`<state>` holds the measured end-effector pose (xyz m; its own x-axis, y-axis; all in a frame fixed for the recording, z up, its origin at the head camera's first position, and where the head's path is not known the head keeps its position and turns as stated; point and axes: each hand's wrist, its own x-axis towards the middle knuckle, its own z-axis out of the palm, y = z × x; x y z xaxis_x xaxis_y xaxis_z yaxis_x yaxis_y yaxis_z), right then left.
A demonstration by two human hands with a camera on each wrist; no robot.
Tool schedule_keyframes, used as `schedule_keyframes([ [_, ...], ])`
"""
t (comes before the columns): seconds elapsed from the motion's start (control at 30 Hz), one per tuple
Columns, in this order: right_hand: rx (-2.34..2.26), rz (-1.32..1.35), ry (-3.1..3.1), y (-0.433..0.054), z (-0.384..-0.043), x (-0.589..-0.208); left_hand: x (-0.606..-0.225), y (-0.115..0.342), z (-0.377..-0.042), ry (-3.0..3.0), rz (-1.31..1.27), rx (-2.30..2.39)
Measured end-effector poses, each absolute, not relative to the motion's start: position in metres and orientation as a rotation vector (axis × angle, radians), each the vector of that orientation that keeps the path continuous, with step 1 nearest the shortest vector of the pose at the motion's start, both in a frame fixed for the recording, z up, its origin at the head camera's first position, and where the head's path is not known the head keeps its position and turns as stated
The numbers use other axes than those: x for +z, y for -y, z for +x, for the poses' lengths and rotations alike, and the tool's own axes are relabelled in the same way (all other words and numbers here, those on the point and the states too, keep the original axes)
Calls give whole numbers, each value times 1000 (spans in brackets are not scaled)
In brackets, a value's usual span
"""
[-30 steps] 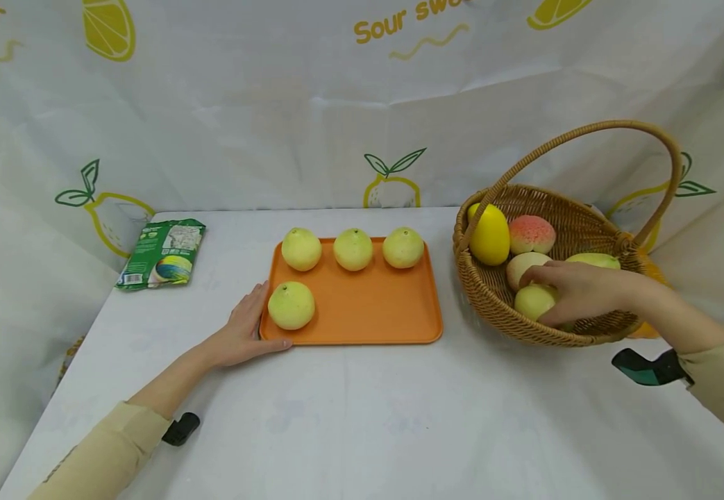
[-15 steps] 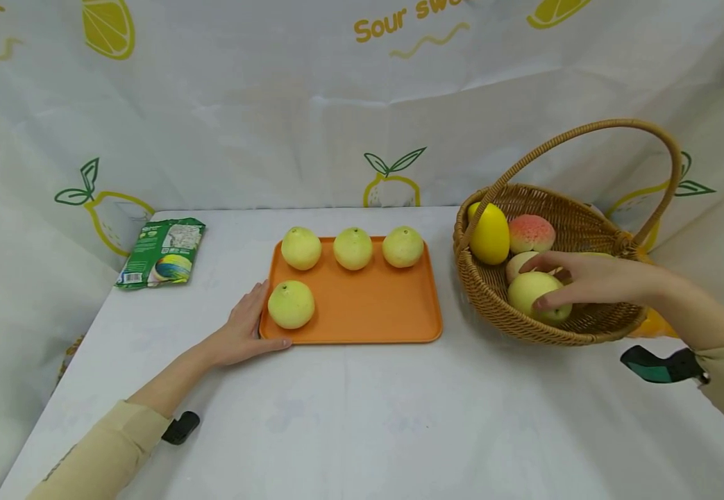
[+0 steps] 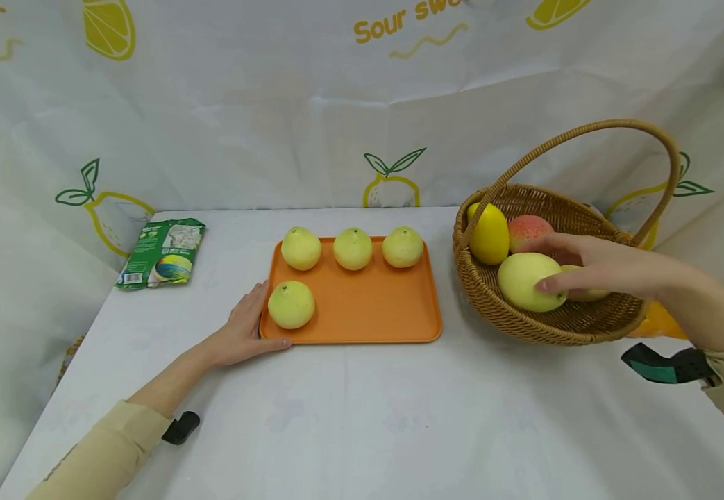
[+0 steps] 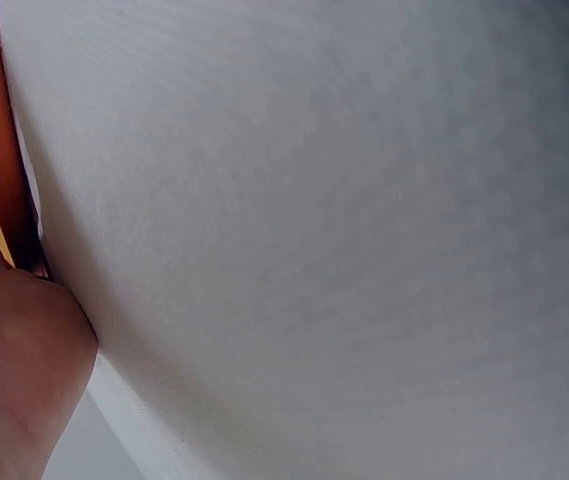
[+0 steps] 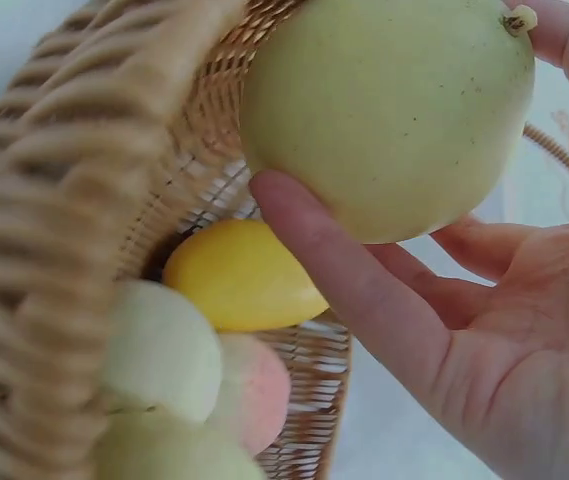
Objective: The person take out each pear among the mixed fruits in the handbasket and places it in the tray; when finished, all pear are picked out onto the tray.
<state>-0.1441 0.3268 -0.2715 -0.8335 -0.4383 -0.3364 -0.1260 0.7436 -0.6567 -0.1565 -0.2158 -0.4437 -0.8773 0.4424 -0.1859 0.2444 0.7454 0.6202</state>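
My right hand (image 3: 618, 264) holds a round, pale yellow-green fruit (image 3: 529, 281) over the front part of the wicker basket (image 3: 505, 316). In the right wrist view the thumb and fingers curl about this pale fruit (image 5: 384, 110), which has a short stem stub. Straight fingers of my left hand (image 3: 237, 333) lie along the left edge of an orange tray (image 3: 374, 305), with the thumb at its front edge. Three similar pale fruits stand in the tray's back row, among them the middle one (image 3: 353, 249). Another pale fruit (image 3: 291, 305) sits at its front left.
Inside the basket are a yellow fruit (image 3: 489, 234), a pink peach-like fruit (image 3: 527, 231) and further pale fruit partly behind the right hand. The tall basket handle (image 3: 611, 125) arches above. A green packet (image 3: 163, 253) lies at the back left, and something orange (image 3: 658, 323) shows behind the basket.
The right hand has gripped the pale fruit and lifted it slightly up and to the left within the basket. The left hand and the tray have stayed put.
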Motion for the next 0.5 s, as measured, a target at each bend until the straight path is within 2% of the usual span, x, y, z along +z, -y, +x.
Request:
schedule_keyframes([
  [0.5,-1085,-410,-2410,-291,-139,-259,-443,216,-156,-2621,528,870],
])
